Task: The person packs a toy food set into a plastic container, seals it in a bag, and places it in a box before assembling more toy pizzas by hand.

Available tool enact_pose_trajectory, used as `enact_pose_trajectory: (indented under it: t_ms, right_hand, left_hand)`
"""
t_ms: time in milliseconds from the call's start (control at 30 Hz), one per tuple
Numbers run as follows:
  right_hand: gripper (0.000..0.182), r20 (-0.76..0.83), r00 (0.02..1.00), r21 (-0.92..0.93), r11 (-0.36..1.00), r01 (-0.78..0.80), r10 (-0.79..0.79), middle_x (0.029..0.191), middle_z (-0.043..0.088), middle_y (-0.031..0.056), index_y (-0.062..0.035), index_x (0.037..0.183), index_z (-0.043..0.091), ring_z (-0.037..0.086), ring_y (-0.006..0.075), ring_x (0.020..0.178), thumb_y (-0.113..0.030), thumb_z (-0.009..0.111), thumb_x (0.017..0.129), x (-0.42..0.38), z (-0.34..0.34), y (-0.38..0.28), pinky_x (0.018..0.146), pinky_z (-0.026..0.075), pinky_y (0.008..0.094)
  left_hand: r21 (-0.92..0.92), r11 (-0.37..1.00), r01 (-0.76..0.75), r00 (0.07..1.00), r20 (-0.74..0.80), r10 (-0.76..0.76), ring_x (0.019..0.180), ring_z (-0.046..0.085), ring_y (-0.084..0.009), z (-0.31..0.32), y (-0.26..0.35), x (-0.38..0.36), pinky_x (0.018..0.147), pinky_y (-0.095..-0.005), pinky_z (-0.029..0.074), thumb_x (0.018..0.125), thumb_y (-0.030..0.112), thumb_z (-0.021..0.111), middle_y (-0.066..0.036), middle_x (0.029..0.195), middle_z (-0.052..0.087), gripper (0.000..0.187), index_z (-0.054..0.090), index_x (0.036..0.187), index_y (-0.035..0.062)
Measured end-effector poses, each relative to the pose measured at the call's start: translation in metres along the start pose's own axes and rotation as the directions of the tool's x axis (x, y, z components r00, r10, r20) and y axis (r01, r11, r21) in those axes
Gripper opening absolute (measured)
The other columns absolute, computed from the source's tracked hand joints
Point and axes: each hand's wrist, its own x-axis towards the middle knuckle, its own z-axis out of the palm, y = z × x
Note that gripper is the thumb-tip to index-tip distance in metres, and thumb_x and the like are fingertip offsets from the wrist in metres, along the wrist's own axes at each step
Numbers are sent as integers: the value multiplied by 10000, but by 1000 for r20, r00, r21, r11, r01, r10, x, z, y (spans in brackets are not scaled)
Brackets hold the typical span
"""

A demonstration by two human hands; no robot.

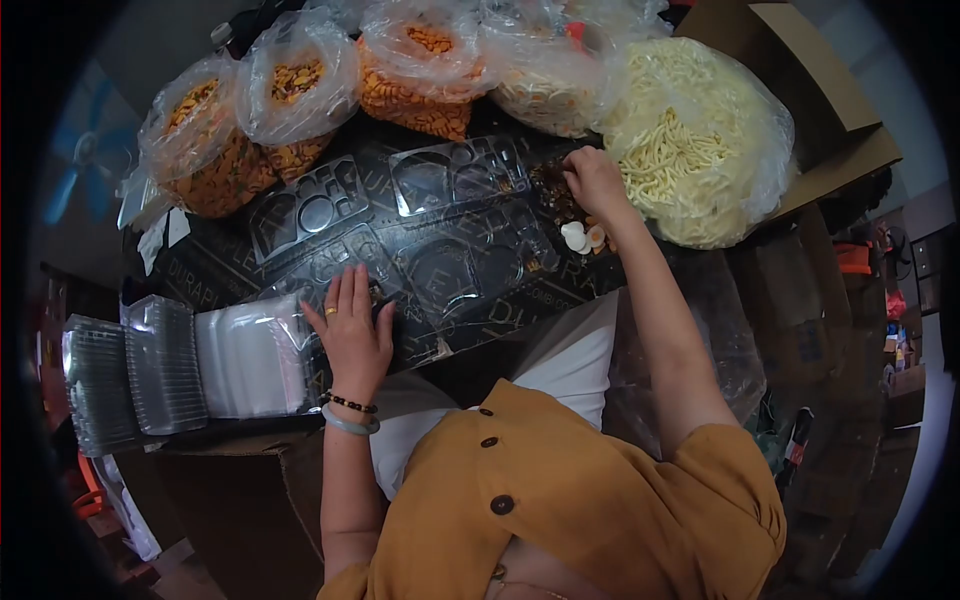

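My left hand [350,335] lies with its fingers apart on the near left clear plastic tray [345,250]. A ring, a beaded bracelet and a bangle are on it. My right hand [595,185] reaches forward to a pile of small dark pieces [557,192], its fingers bent down and pinched together. What they hold, if anything, is hidden. Just below that hand lie small white and orange round pieces [577,237]. Several more clear compartment trays, such as the far right tray [420,180], lie on the dark printed table cover [215,265].
Across the back stand open plastic bags of small orange pieces [415,95]. A bag of pale, stick-like pieces [690,150] is at right, before a cardboard box [830,60]. Nested clear plastic trays [165,365] and flat clear bags [250,355] are at left.
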Motion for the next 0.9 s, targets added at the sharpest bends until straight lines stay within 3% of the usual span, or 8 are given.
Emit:
enact_pose_trajectory:
  t_ms: [167, 333, 567, 667, 767, 800, 867, 900]
  right_hand:
    - [163, 55, 977, -113, 971, 210, -204, 860, 546, 97, -64, 885, 592, 558, 304, 863, -74, 618, 724, 7, 5, 8, 736, 459, 418]
    - [136, 232, 972, 188, 979, -82, 37, 917, 535, 121, -50, 910, 581, 550, 322, 888, -55, 569, 775, 7, -9, 10, 766, 456, 415]
    - [150, 288, 955, 154, 988, 34, -77, 963, 528, 136, -35, 927, 570, 544, 328, 925, -57, 576, 779, 9, -14, 13, 788, 457, 387]
    - [127, 225, 974, 228, 974, -12, -41, 913, 563, 102, -35, 912, 586, 578, 261, 849, -78, 606, 794, 9, -10, 20, 745, 472, 356]
    - [124, 226, 903, 822, 427, -377, 365, 749, 574, -17, -49, 931, 588, 525, 92, 635, -101, 644, 833, 10, -6, 25, 617, 459, 242]
    - [124, 226, 908, 827, 423, -370, 353, 749, 574, -17, -49, 931, 588, 525, 92, 635, -101, 644, 833, 11, -11, 19, 617, 459, 242]
    - [119, 432, 828, 871, 72, -486, 358, 779, 585, -16, -63, 934, 592, 532, 69, 658, -93, 644, 832, 15, -24, -4, 610, 448, 217]
    - [121, 460, 851, 876, 22, -481, 253, 793, 593, -19, -74, 935, 595, 531, 51, 666, -97, 650, 829, 19, -18, -15, 600, 438, 199]
  left_hand:
    - [46, 999, 27, 999, -37, -25, 1260, 371, -321, 7, -26, 39, 1046, -604, 143, 849, 265, 588, -140, 1341, 432, 517, 440, 1291, 41]
    - [46, 994, 100, 995, 15, -101, 1257, 372, -338, 14, -44, 64, 1040, -596, 179, 849, 267, 588, -154, 1338, 432, 449, 495, 1221, 33]
    - [-17, 997, 71, 997, 9, -71, 1249, 381, -333, 17, -36, 68, 1038, -595, 189, 837, 261, 601, -160, 1315, 453, 414, 533, 1188, 51]
    - [-48, 994, 98, 995, 40, -96, 1231, 404, -320, 19, -40, 66, 1034, -599, 191, 828, 248, 607, -162, 1278, 488, 395, 559, 1164, 47]
    - [-99, 990, 100, 995, 36, -97, 1214, 421, -322, 14, -39, 66, 1026, -588, 216, 819, 231, 618, -163, 1267, 496, 363, 584, 1129, 44]
    - [-90, 990, 108, 994, 30, -106, 1214, 421, -322, 13, -39, 66, 1026, -588, 216, 819, 231, 618, -163, 1267, 496, 363, 584, 1129, 44]
    - [-158, 987, 42, 998, -39, -49, 1189, 439, -326, 11, -38, 67, 1017, -556, 253, 808, 205, 630, -162, 1247, 508, 329, 607, 1092, 40]
    - [-150, 989, 16, 996, -84, -29, 1146, 468, -331, 9, -37, 69, 994, -498, 309, 786, 175, 646, -173, 1202, 530, 308, 616, 1059, 36]
